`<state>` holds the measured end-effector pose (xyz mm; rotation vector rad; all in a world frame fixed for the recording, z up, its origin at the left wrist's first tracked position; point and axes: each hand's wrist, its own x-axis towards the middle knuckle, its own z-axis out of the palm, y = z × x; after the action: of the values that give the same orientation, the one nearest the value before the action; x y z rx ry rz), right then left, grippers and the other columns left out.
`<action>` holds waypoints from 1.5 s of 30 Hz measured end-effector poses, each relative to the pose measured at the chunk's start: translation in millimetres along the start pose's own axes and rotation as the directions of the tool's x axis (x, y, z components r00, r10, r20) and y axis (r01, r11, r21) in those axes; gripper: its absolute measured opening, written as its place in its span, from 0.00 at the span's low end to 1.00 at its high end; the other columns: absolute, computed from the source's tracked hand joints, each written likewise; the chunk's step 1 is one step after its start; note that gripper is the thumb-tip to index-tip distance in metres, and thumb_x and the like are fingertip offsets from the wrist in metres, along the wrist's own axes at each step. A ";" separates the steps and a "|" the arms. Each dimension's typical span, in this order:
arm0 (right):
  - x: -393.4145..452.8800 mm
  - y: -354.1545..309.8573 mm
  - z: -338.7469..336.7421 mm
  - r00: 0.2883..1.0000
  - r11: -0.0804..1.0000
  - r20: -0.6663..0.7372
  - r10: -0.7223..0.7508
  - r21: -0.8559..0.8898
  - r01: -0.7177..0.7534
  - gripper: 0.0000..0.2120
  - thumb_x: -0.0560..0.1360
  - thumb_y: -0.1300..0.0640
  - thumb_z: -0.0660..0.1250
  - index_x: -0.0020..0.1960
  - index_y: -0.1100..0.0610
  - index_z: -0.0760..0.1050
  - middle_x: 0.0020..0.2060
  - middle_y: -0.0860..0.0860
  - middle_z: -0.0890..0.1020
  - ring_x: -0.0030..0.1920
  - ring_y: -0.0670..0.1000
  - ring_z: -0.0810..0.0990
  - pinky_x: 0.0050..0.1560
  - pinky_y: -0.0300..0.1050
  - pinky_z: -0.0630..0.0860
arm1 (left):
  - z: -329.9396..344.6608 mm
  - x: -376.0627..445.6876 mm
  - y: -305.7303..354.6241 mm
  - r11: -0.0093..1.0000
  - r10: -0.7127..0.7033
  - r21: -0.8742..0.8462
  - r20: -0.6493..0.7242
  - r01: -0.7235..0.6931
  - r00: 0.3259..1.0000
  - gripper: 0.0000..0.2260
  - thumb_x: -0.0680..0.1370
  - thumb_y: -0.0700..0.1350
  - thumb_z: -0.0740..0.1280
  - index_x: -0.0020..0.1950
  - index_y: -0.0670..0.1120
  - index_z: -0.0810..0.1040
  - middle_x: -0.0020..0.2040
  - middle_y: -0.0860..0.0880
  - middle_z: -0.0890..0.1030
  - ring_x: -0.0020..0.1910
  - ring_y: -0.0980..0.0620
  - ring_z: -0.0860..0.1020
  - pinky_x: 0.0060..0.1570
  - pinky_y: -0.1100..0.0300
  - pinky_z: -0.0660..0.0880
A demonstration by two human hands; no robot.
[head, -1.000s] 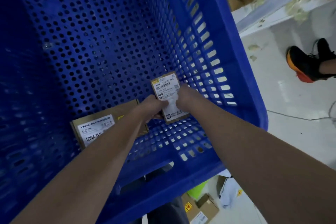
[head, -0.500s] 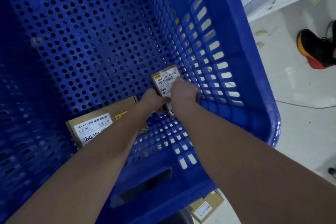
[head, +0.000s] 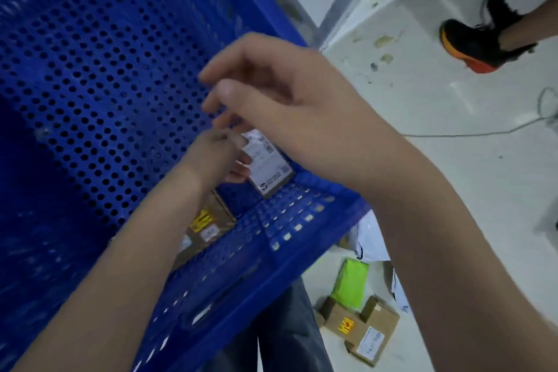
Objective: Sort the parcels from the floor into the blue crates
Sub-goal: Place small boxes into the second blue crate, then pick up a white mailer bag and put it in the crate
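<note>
**Small labelled cardboard parcel being set down in the blue perforated plastic crate**

The small labelled cardboard parcel (head: 267, 164) stands tilted against the crate's slotted right-hand wall, just beyond the left hand (head: 217, 154). That hand touches the parcel's left edge with loosely curled fingers; whether it grips or merely steadies cannot be told. The right hand (head: 271, 100) hovers above and nearer the camera, fingers relaxed and spread, holding nothing. Under the left forearm lies a flat brown cardboard box with a yellow sticker (head: 208, 223), resting on the floor of the blue perforated plastic crate (head: 90, 84). Below the right forearm, outside the crate, brown cardboard boxes (head: 359, 326), a bright green packet (head: 351, 284) and a white plastic mailer (head: 370, 238) wait on the pale floor. Farther off, beyond the right hand, stands a black and orange shoe (head: 480, 42).

Judged advice: let the parcel settle label-up and stable before releasing, so it does not topple onto the box beside it, then free both hands for the floor pile.
</note>
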<state>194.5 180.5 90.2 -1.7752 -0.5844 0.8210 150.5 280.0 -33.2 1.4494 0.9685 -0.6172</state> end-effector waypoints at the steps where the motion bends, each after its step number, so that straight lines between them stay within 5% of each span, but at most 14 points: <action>1: -17.1 0.5 -8.5 0.993 0.993 -0.119 -0.022 0.114 0.036 0.06 0.77 0.67 0.60 0.48 0.61 0.75 0.40 0.54 0.81 0.40 0.49 0.81 0.45 0.40 0.79 | -1.8 -15.4 9.7 0.994 0.093 -0.061 -0.043 -0.096 0.995 0.09 0.80 0.39 0.59 0.41 0.46 0.74 0.35 0.44 0.76 0.27 0.51 0.75 0.30 0.60 0.77; 4: -69.0 10.4 -34.7 0.901 0.903 -0.420 0.107 0.420 0.088 0.08 0.75 0.68 0.60 0.43 0.58 0.76 0.34 0.51 0.82 0.34 0.48 0.81 0.40 0.40 0.79 | 7.5 -67.7 35.3 0.912 0.313 -0.240 -0.119 -0.333 0.942 0.13 0.79 0.35 0.59 0.38 0.45 0.76 0.29 0.49 0.78 0.25 0.53 0.76 0.30 0.61 0.78; 6: -98.4 25.5 -48.3 0.768 0.870 -0.577 0.279 0.490 0.052 0.10 0.76 0.68 0.59 0.42 0.58 0.76 0.31 0.51 0.82 0.32 0.49 0.80 0.38 0.39 0.78 | 21.8 -94.5 50.6 0.841 0.387 -0.381 -0.073 -0.384 0.919 0.14 0.78 0.32 0.57 0.38 0.43 0.77 0.26 0.50 0.79 0.24 0.53 0.77 0.27 0.63 0.77; 10: -149.2 85.9 -64.4 0.491 0.778 -0.608 0.624 0.542 -0.318 0.09 0.76 0.69 0.60 0.41 0.59 0.75 0.31 0.53 0.81 0.31 0.49 0.79 0.37 0.37 0.79 | 77.4 -124.8 64.3 0.808 0.491 -0.430 0.109 -0.404 0.864 0.15 0.76 0.30 0.56 0.36 0.44 0.77 0.25 0.49 0.78 0.25 0.53 0.77 0.26 0.62 0.77; 12: -169.4 123.1 -67.5 0.502 0.713 -0.514 0.696 0.410 -0.569 0.07 0.76 0.65 0.62 0.42 0.56 0.74 0.33 0.51 0.80 0.36 0.50 0.79 0.40 0.42 0.78 | 120.7 -135.6 57.9 0.834 0.542 -0.259 0.227 -0.487 0.809 0.15 0.76 0.32 0.58 0.37 0.47 0.77 0.28 0.51 0.78 0.30 0.54 0.78 0.31 0.59 0.78; 15: -193.0 171.0 -67.2 0.564 0.635 -0.294 0.771 0.299 -0.712 0.03 0.71 0.57 0.62 0.44 0.51 0.70 0.37 0.46 0.73 0.40 0.46 0.73 0.49 0.44 0.70 | 187.4 -133.5 29.0 0.851 0.424 0.077 0.481 -0.519 0.767 0.11 0.78 0.39 0.60 0.43 0.51 0.78 0.38 0.53 0.79 0.40 0.55 0.78 0.46 0.57 0.77; 18: -214.4 228.9 -64.3 0.490 0.503 -0.244 0.837 -0.011 -0.864 0.08 0.76 0.59 0.62 0.55 0.55 0.73 0.45 0.49 0.73 0.46 0.49 0.71 0.52 0.42 0.69 | 234.7 -96.5 -9.9 0.778 0.146 0.440 0.568 -0.449 0.810 0.09 0.79 0.44 0.57 0.53 0.48 0.76 0.50 0.47 0.80 0.52 0.49 0.78 0.56 0.50 0.76; 20: -224.5 261.4 -58.5 0.391 0.411 -0.256 0.884 0.026 -0.911 0.01 0.77 0.59 0.60 0.48 0.56 0.69 0.42 0.55 0.73 0.44 0.51 0.72 0.45 0.43 0.69 | 253.9 -66.4 -35.4 0.678 0.007 0.605 0.562 -0.417 0.827 0.08 0.79 0.45 0.57 0.50 0.46 0.75 0.49 0.46 0.79 0.53 0.45 0.77 0.54 0.53 0.75; 24: -244.0 306.6 -51.9 0.229 0.225 -0.055 0.972 0.496 -0.839 0.03 0.77 0.60 0.59 0.46 0.60 0.67 0.34 0.56 0.74 0.31 0.53 0.73 0.33 0.41 0.67 | 277.5 -15.2 -79.1 0.506 -0.164 0.791 0.480 -0.344 0.862 0.08 0.79 0.46 0.56 0.49 0.44 0.72 0.55 0.43 0.77 0.56 0.44 0.75 0.53 0.54 0.71; 27: -266.3 331.5 -53.4 0.183 0.107 0.072 0.980 0.585 -0.804 0.04 0.79 0.60 0.58 0.50 0.61 0.68 0.34 0.54 0.75 0.31 0.51 0.74 0.35 0.40 0.69 | 280.7 15.5 -105.7 0.384 -0.241 0.885 0.371 -0.263 0.897 0.12 0.79 0.45 0.56 0.57 0.41 0.74 0.58 0.42 0.78 0.56 0.43 0.76 0.55 0.54 0.72; 32: -304.4 368.4 -77.1 0.158 0.068 0.039 0.987 0.785 -0.616 0.04 0.78 0.62 0.59 0.45 0.61 0.69 0.33 0.55 0.75 0.30 0.51 0.73 0.34 0.42 0.69 | 268.7 54.2 -137.4 0.144 -0.417 0.989 0.088 -0.030 0.905 0.16 0.81 0.45 0.55 0.61 0.36 0.73 0.58 0.39 0.77 0.52 0.44 0.76 0.52 0.56 0.72; 35: -331.1 395.0 -91.3 0.111 -0.038 0.074 0.991 0.955 -0.294 0.06 0.80 0.60 0.58 0.46 0.60 0.71 0.37 0.56 0.78 0.35 0.52 0.77 0.34 0.42 0.75 | 275.2 70.8 -145.0 -0.111 -0.361 0.983 0.099 -0.148 0.928 0.13 0.80 0.45 0.54 0.60 0.41 0.72 0.56 0.43 0.77 0.49 0.47 0.75 0.46 0.58 0.70; 38: -352.7 433.4 -91.9 -0.006 -0.159 0.159 0.987 0.987 -0.023 0.08 0.81 0.58 0.55 0.47 0.61 0.70 0.39 0.57 0.78 0.38 0.53 0.78 0.34 0.44 0.78 | 296.8 85.7 -141.8 -0.389 -0.214 0.852 0.288 -0.352 0.933 0.13 0.80 0.44 0.55 0.62 0.43 0.69 0.60 0.45 0.75 0.57 0.47 0.73 0.52 0.56 0.72; 45: -358.6 517.3 -84.5 -0.076 -0.199 0.193 0.978 0.977 -0.073 0.17 0.80 0.57 0.57 0.66 0.62 0.66 0.53 0.59 0.75 0.51 0.57 0.76 0.46 0.51 0.76 | 389.8 159.4 -152.0 0.082 -0.155 0.898 0.440 -0.433 0.884 0.23 0.77 0.47 0.60 0.72 0.45 0.64 0.69 0.43 0.68 0.67 0.42 0.68 0.65 0.47 0.67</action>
<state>29.2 -302.1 -288.2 -0.8690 1.7483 0.6083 169.5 -79.7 -299.0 2.4111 -0.2301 -1.5912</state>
